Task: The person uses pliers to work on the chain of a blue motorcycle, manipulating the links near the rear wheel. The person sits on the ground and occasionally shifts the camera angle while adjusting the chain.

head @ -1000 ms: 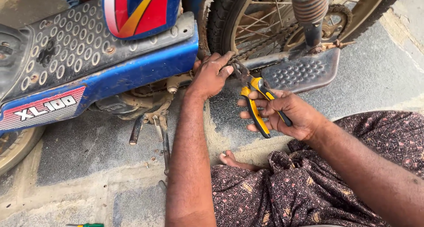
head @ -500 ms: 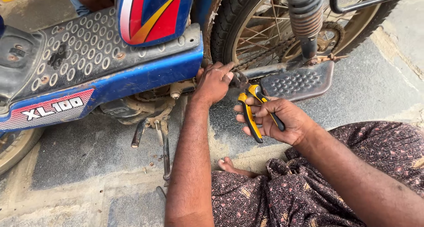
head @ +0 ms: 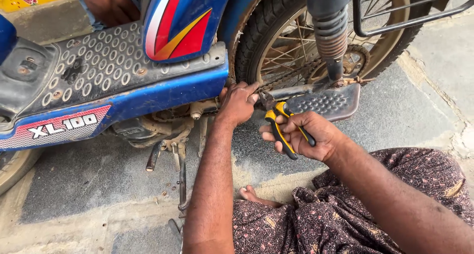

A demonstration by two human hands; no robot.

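Right hand (head: 308, 135) is gripping yellow-black pliers (head: 280, 129) at frame centre, nose pointing up-left toward the chain (head: 291, 76). Left hand (head: 238, 103) is curled around the chain end just beside the pliers, below the blue moped (head: 163, 93), left of the footrest (head: 326, 102).

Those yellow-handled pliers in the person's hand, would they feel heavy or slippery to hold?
The pliers look like metal, so probably stiff and fairly heavy for their size. Their yellow-and-black sleeves likely resist slipping in the right hand. They are flat, so unlikely to roll.

Bare forearms, bare foot (head: 248, 192), dark brown floral-patterned wrap (head: 306, 224) over the lap.
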